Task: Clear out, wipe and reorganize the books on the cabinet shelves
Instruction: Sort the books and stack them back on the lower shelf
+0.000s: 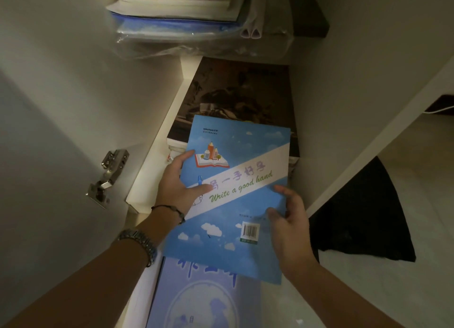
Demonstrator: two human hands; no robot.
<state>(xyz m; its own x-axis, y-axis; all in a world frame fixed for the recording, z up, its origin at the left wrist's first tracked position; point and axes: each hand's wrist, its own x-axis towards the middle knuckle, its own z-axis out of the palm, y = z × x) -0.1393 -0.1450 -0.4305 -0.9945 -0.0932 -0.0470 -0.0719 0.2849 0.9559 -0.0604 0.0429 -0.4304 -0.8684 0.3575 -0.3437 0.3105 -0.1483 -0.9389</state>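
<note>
I hold workbook (235,192) between both hands: left hand (177,187) on left edge, right hand (290,219) on right edge. Behind grip, book pile (235,99) on lower shelf. Above that, more books (177,5) on upper shelf. Below grip, another book (206,298). Hinge (108,177) left of grip.

Dim light, pale tiled floor (405,180), dark cloth (363,217) lying on it

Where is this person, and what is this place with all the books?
Probably a room at home, in front of an open white cabinet. Clues: a stack of books on the upper shelf, a metal door hinge, and both hands holding a blue workbook over a dark book lying below.
</note>
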